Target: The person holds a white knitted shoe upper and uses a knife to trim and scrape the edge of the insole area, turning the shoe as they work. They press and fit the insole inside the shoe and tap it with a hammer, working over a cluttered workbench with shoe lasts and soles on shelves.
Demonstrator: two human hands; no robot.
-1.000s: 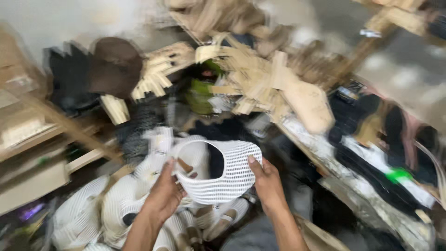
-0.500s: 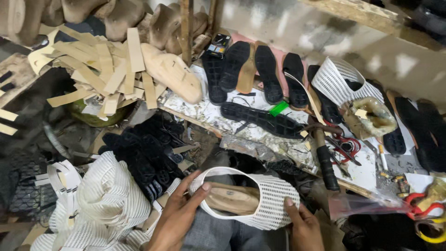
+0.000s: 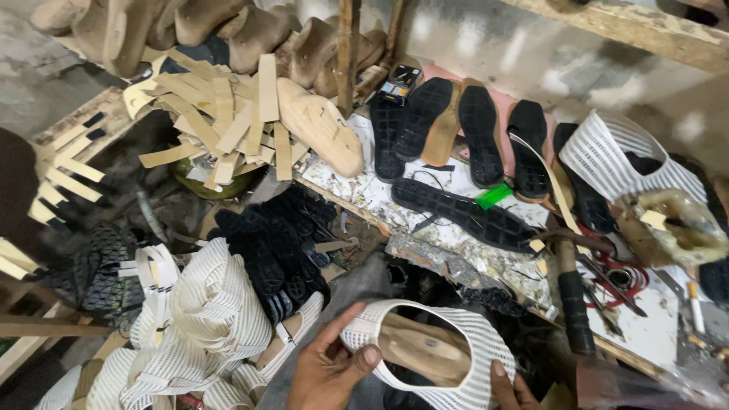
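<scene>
A white mesh shoe upper [image 3: 463,338] is stretched over a wooden shoe last [image 3: 422,348] at the bottom middle of the head view. My left hand [image 3: 328,367] grips its near end, thumb pressed on the mesh rim. My right hand [image 3: 512,389] holds the other end from below; only its fingers show at the frame's bottom edge.
A pile of white mesh uppers [image 3: 205,307] and black soles [image 3: 277,243] lies at the left. A worktable [image 3: 425,224] carries several black soles [image 3: 463,212], a hammer [image 3: 571,300], scissors [image 3: 619,277] and a glue pot [image 3: 672,224]. Wooden lasts [image 3: 323,129] and tan strips [image 3: 228,121] are stacked behind.
The view has swung right and steadied on the worktable. The upper on the last has dropped lower in the frame, still held by both hands.
</scene>
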